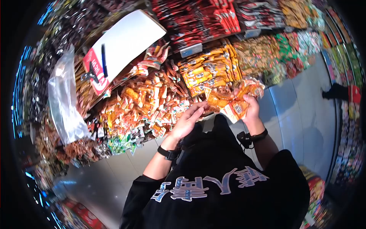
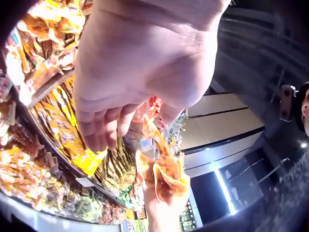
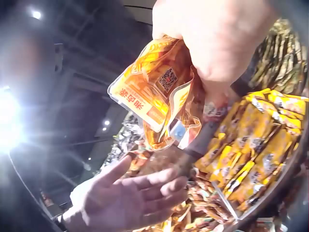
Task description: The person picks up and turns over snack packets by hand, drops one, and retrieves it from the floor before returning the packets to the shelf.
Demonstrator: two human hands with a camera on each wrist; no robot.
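Orange packs point(image 1: 235, 108) in the right hand point(image 1: 252, 110)
The right grip is closed round them, near the front edge of the bin point(image 3: 226, 201) of yellow packs point(image 1: 207, 72); the left hand point(image 1: 189, 120), fingers extended, holds nothing and could best steady their loose end.

Orange packets point(image 3: 149, 104) glowed against yellow and red ones.
Those in the right hand point(image 1: 252, 110) bore reddish lettering on a paler panel and a black-and-white QR code point(image 3: 167, 80). Toward the display stand's point(image 2: 52, 89) near edge, yellow packets point(image 1: 207, 70) carried dark print, and green wrappers point(image 1: 122, 145) brightened that edge; farther from it, red packets point(image 1: 225, 17) showed white marks. The white placard point(image 1: 131, 36) had a red end with white lettering and a blue-black pen point(image 1: 103, 61). The black T-shirt point(image 1: 228, 152) wore blue-grey characters point(image 1: 221, 182) outlined in white.
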